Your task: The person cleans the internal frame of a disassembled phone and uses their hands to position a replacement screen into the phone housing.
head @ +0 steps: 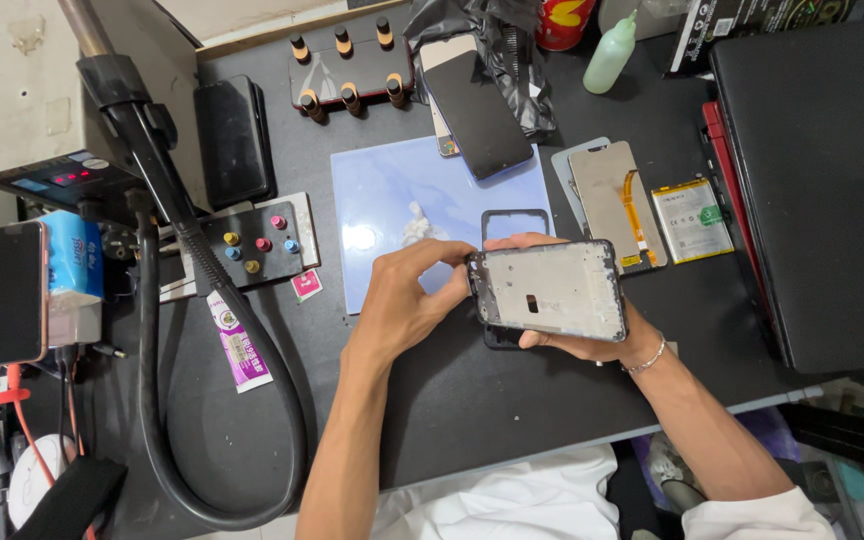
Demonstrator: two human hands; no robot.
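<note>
From the head camera, the phone frame (550, 290) sits just right of centre, lifted above the dark surface (452, 400) and tilted so its pale inner face looks up at the camera. The right hand (592, 340) cradles it from underneath, fingers curled round the far edge and thumb side along the near edge, which steadies the part. The left hand (407, 295) comes in from nine o'clock of the frame, fingertips pinched on its left short edge (whether it holds a small tool there, I cannot tell).

Directly behind the frame, at twelve o'clock, lies a light blue mat (392, 200) with a second, empty frame outline (515, 222) on it, kept within easy reach. At one o'clock rest a bare display panel (607, 195) and a flat battery (692, 220). At eleven o'clock a dark phone (477, 115) lies face up. A closed black laptop (822, 190) fills three o'clock. A black hose (252, 330) loops across nine o'clock.
</note>
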